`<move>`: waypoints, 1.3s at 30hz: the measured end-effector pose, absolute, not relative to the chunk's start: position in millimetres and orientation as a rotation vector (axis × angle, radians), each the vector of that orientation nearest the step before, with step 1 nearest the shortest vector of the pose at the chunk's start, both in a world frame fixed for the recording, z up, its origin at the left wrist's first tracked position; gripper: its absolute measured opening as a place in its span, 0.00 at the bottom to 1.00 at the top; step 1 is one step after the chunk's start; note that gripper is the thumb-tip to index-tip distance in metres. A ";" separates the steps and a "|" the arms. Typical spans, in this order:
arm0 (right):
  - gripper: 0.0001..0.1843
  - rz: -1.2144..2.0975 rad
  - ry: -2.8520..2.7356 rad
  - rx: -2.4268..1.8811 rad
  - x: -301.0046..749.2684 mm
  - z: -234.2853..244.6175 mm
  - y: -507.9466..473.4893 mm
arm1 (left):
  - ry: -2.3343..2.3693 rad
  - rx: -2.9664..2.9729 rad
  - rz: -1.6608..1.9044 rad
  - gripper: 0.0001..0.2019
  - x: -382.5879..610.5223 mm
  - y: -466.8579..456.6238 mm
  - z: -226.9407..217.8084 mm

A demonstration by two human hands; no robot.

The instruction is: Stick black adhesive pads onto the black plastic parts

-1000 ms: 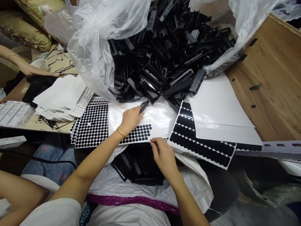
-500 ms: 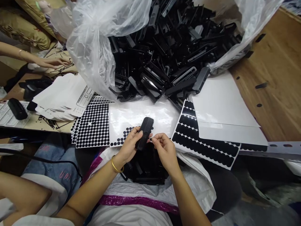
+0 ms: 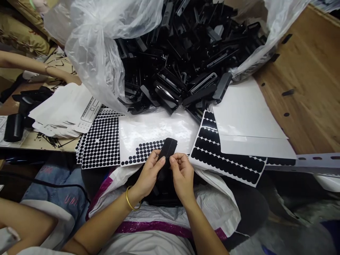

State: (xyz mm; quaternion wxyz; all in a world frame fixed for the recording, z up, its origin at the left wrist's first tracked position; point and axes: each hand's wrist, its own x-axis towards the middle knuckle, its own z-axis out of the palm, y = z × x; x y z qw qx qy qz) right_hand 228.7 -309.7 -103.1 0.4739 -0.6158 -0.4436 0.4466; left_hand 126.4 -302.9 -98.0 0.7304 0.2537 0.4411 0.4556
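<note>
My left hand (image 3: 150, 171) grips an oblong black plastic piece (image 3: 170, 146) with a fine woven-look texture, thumb on top and fingers beneath. The piece is tilted, its far end over a white backing sheet (image 3: 148, 129) that carries rows of round black stickers (image 3: 145, 150). My right hand (image 3: 183, 173) is closed, thumb and fingers pinched against the piece's right edge; what lies between those fingertips is hidden. Under both hands, an open white sack (image 3: 212, 198) with a purple band lies on my lap and holds more black pieces (image 3: 164, 193).
A clear plastic bag (image 3: 98, 46) spills a heap of black plastic parts (image 3: 180, 60) at the back. Sheets of dot stickers (image 3: 102, 145) lie left, oblong black stickers (image 3: 225, 156) and white sheets (image 3: 247, 117) right. At left are printed cards (image 3: 63, 109) and another person's arm (image 3: 39, 67).
My right hand has come up against the black piece, its fingertips now touching the edge. The piece has turned slightly in my left hand. The other person's hand has slid behind the bag.
</note>
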 end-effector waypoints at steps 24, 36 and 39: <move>0.04 0.018 -1.653 -1.925 329.3 -107.5 -346.4 | 0.961 0.530 0.898 0.09 126.0 -296.8 -108.5; 0.11 0.205 -2.138 -1.793 309.5 -106.4 -330.2 | 0.879 0.543 0.855 0.13 122.5 -290.8 -112.4; 0.10 0.231 -2.124 -1.838 330.0 -99.8 -329.4 | 0.816 0.579 0.904 0.12 126.5 -290.5 -105.8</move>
